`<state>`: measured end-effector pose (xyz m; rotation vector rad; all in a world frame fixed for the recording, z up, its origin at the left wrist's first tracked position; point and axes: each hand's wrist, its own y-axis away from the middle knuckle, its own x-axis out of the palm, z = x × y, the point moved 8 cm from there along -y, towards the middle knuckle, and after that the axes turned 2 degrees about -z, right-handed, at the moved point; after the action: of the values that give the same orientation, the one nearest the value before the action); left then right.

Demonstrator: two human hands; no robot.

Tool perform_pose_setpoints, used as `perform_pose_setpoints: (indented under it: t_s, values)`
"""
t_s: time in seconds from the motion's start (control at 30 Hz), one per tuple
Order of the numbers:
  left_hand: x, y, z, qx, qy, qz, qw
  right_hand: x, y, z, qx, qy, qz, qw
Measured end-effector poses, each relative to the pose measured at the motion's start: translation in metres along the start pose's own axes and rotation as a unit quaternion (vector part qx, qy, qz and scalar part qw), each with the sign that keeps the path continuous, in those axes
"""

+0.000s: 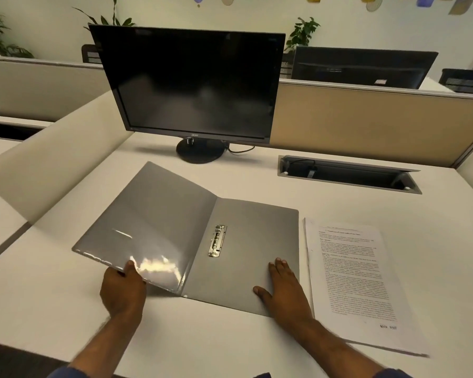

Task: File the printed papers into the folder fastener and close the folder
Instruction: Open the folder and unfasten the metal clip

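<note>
folder lies open on the counter, left hand pinching the front cover's near edge, right hand flat and spread on the back panel. printed papers sit just right of it, long axis running away from the person, so the right hand looks nearer.

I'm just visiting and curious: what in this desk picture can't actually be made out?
All in the head view:
- The words on the printed papers: too small and blurred.
- The metal fastener: too small to tell whether it is open.
- How many sheets: the top page hides the rest.
- The left hand fingers: under the lifted folder cover.
- Both sleeves: cut off by the bottom edge.
</note>
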<state>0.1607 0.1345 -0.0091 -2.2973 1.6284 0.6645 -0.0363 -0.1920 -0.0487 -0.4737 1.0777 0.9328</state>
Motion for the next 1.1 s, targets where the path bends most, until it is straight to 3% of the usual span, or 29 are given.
perform_pose_setpoints:
  t_s: [0.17, 0.33, 0.57, 0.87, 1.1]
  values:
    - [0.001, 0.001, 0.01, -0.027, -0.033, 0.003, 0.999, 0.001, 0.0, -0.001, 0.004, -0.004, 0.002, 1.0]
    - [0.006, 0.007, -0.003, 0.061, -0.141, 0.014, 0.988, 0.0, 0.0, -0.001, 0.004, -0.008, 0.001, 1.0]
    - [0.041, 0.01, -0.018, 0.254, -0.28, 0.103, 0.92, -0.001, 0.002, 0.0, -0.004, -0.009, -0.003, 1.0]
    - [0.114, 0.037, -0.039, 0.4, -0.33, 0.274, 0.81, -0.001, 0.0, -0.002, -0.002, 0.004, 0.002, 1.0]
    - [0.141, 0.054, -0.051, 0.428, -0.307, 0.309, 0.792, -0.003, 0.001, -0.002, 0.001, 0.006, 0.005, 1.0]
